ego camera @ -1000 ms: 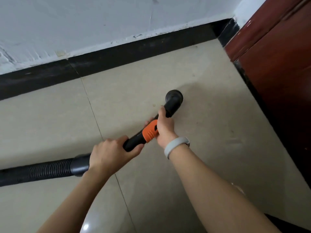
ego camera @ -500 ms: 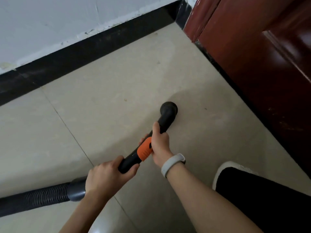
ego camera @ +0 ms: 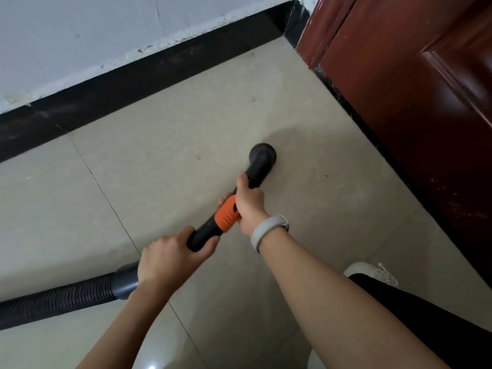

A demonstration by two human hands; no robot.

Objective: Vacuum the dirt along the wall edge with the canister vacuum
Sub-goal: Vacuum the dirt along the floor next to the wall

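A black vacuum wand with an orange collar [ego camera: 226,217] ends in a round black nozzle [ego camera: 262,155] that rests on the beige tile floor [ego camera: 165,161], well short of the black skirting [ego camera: 149,75] under the white wall [ego camera: 80,35]. My right hand [ego camera: 249,206] grips the wand just above the orange collar. My left hand [ego camera: 170,258] grips the wand's lower end, where the ribbed black hose [ego camera: 53,299] joins and runs off to the left. A few small specks of dirt [ego camera: 198,156] lie on the tile near the nozzle.
A dark red wooden door [ego camera: 412,89] with a dark threshold strip stands close on the right and meets the skirting at the far corner. My dark trouser leg [ego camera: 426,315] and a white shoe [ego camera: 362,270] are at the lower right.
The view has swung towards the door corner, and my leg and shoe have come into sight. The nozzle sits nearer the door side. Both hands keep the same grip on the wand.
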